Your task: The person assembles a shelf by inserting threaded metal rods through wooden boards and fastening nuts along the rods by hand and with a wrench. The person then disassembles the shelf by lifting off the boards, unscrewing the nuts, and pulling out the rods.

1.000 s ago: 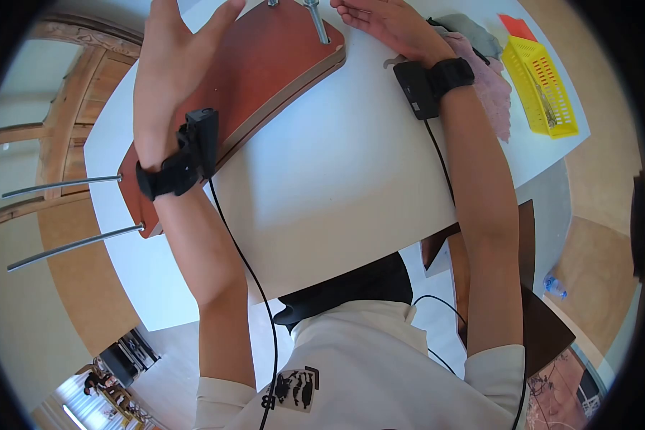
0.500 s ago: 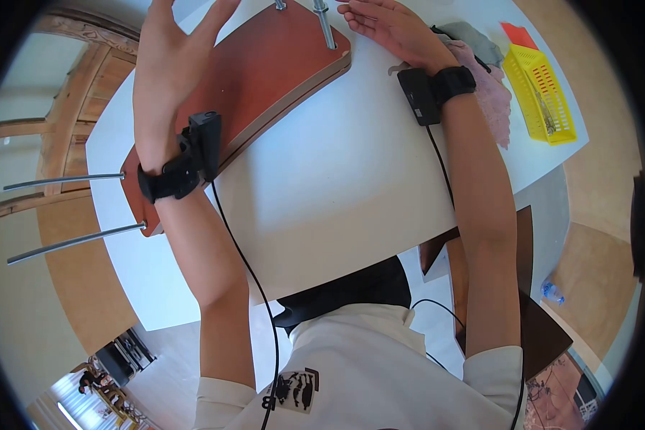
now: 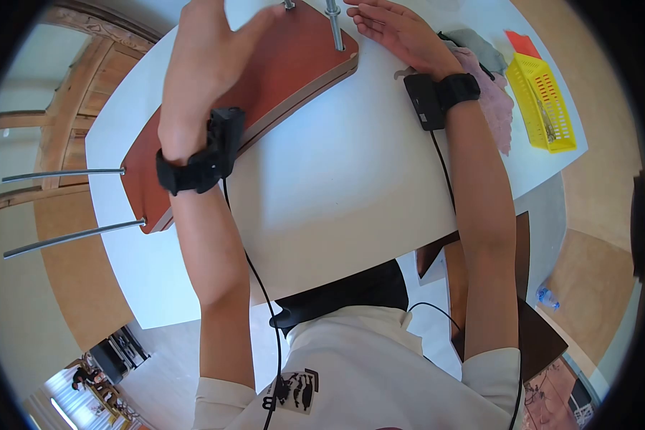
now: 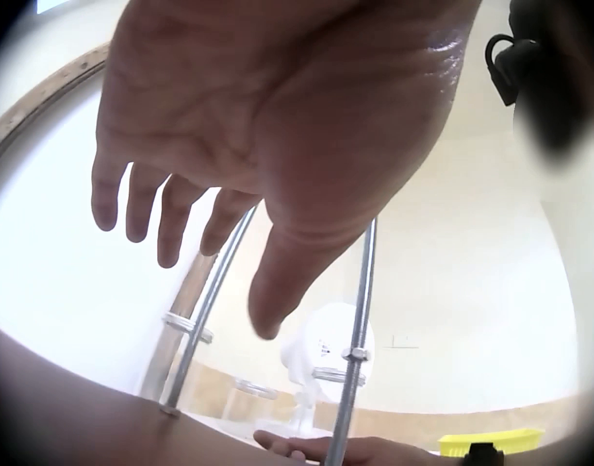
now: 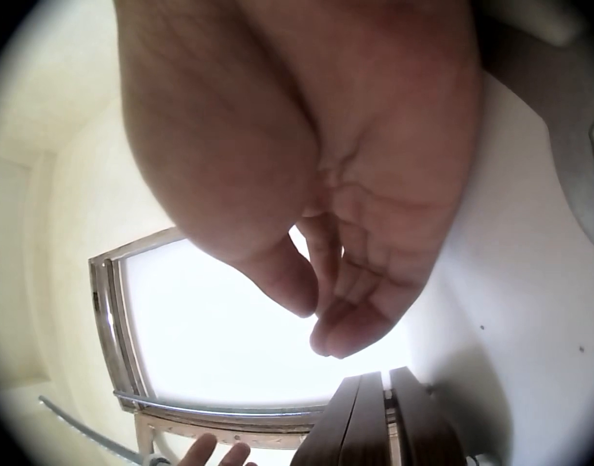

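Left hand [image 3: 211, 61], spread, empty, is over the red-brown board [image 3: 283, 79] on the table [image 3: 322, 208]; right hand [image 3: 405, 39], relaxed, empty, near its end. Threaded rods [image 3: 335, 29] rise between; pink cloth [image 3: 493, 107] and yellow basket [image 3: 524, 107] lie rightward.

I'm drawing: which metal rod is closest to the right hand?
The rod at the rightmost corner of the red board, beside the right hand. Its neighbour is farther left; two others point left.

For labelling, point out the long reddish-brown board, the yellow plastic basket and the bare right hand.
Long reddish-brown board [image 3: 290, 68], head view: top face.
Yellow plastic basket [image 3: 527, 98], head view: side wall.
Bare right hand [image 3: 410, 39], head view: middle.
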`<action>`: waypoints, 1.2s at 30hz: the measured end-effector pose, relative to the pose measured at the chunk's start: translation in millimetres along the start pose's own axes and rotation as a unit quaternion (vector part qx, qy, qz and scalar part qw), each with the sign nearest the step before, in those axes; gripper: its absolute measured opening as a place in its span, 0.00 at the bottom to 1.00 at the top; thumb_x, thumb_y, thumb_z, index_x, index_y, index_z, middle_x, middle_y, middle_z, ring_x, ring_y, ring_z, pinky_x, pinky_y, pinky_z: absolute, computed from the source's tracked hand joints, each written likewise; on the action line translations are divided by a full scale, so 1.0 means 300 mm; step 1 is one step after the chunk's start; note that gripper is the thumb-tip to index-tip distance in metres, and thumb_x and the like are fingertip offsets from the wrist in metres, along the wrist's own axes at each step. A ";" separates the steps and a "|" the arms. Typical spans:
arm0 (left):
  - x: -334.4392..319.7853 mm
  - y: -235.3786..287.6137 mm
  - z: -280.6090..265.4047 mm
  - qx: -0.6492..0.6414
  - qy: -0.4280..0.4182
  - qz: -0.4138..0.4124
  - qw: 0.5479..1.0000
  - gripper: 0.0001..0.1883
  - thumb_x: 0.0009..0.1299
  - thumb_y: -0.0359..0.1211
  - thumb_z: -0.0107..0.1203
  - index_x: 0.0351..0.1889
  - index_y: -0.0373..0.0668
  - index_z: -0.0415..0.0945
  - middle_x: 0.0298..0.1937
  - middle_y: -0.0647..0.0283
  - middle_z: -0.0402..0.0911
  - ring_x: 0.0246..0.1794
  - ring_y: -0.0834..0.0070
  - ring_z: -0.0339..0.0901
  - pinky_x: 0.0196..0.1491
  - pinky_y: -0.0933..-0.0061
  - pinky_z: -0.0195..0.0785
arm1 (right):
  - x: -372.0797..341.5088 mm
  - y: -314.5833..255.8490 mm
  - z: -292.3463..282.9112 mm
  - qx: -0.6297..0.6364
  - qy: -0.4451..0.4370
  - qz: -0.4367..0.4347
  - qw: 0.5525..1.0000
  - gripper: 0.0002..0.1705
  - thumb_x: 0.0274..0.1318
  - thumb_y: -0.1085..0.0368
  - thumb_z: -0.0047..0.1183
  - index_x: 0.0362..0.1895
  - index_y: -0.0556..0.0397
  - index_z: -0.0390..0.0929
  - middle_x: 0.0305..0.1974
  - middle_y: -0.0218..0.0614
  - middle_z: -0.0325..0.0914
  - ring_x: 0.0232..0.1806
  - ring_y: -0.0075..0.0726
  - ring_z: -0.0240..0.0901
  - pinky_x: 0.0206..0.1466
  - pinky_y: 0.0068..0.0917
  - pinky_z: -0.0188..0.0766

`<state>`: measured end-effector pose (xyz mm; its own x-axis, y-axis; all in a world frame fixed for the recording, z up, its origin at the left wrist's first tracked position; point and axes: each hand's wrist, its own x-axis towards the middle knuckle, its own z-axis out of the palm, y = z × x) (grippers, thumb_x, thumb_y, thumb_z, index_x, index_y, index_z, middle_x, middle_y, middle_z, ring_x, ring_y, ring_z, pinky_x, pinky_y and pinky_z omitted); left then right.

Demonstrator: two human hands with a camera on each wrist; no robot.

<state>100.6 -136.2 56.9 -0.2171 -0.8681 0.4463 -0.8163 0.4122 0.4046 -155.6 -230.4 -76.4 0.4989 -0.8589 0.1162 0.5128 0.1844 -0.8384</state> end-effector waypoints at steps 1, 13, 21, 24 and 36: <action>0.000 0.006 -0.011 -0.013 0.002 -0.052 0.999 0.38 0.73 0.44 0.66 0.75 0.34 0.63 0.72 0.39 0.69 0.73 0.50 0.68 0.72 0.58 0.64 | -0.002 -0.003 0.002 -0.005 0.010 0.004 1.000 0.18 0.76 0.65 0.50 0.64 0.59 0.75 0.51 0.35 0.80 0.55 0.29 0.76 0.62 0.25 0.74; -0.014 0.052 0.025 -0.014 0.025 0.020 0.999 0.34 0.73 0.35 0.64 0.74 0.34 0.64 0.67 0.42 0.75 0.70 0.52 0.70 0.71 0.61 0.64 | 0.004 -0.007 0.024 -0.018 0.018 0.010 1.000 0.19 0.77 0.66 0.49 0.65 0.60 0.74 0.50 0.34 0.79 0.53 0.28 0.76 0.63 0.26 0.73; 0.015 0.089 0.047 -0.068 0.005 0.038 0.997 0.36 0.70 0.36 0.66 0.73 0.34 0.65 0.71 0.43 0.72 0.75 0.52 0.66 0.76 0.56 0.59 | 0.002 -0.002 0.010 -0.007 0.011 0.006 1.000 0.19 0.77 0.65 0.49 0.65 0.59 0.74 0.50 0.33 0.79 0.54 0.28 0.76 0.63 0.26 0.73; -0.015 0.094 0.096 -0.020 0.004 0.014 1.000 0.36 0.70 0.37 0.66 0.73 0.34 0.65 0.70 0.41 0.72 0.75 0.51 0.65 0.76 0.57 0.59 | 0.014 0.006 0.009 -0.011 0.010 0.009 1.000 0.19 0.76 0.65 0.50 0.65 0.59 0.74 0.50 0.33 0.79 0.53 0.27 0.76 0.63 0.26 0.73; -0.029 0.114 0.038 -0.115 -0.013 -0.036 0.993 0.42 0.69 0.40 0.69 0.77 0.35 0.61 0.73 0.40 0.69 0.75 0.49 0.66 0.77 0.58 0.58 | 0.004 -0.006 0.034 -0.020 0.030 0.010 0.999 0.18 0.76 0.66 0.50 0.64 0.58 0.75 0.49 0.33 0.79 0.52 0.27 0.76 0.61 0.23 0.74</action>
<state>68.5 -117.8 57.6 -0.1779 -0.9033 0.3903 -0.6873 0.3979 0.6077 -148.9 -226.9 -69.4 0.4657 -0.8822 0.0692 0.4742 0.1827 -0.8612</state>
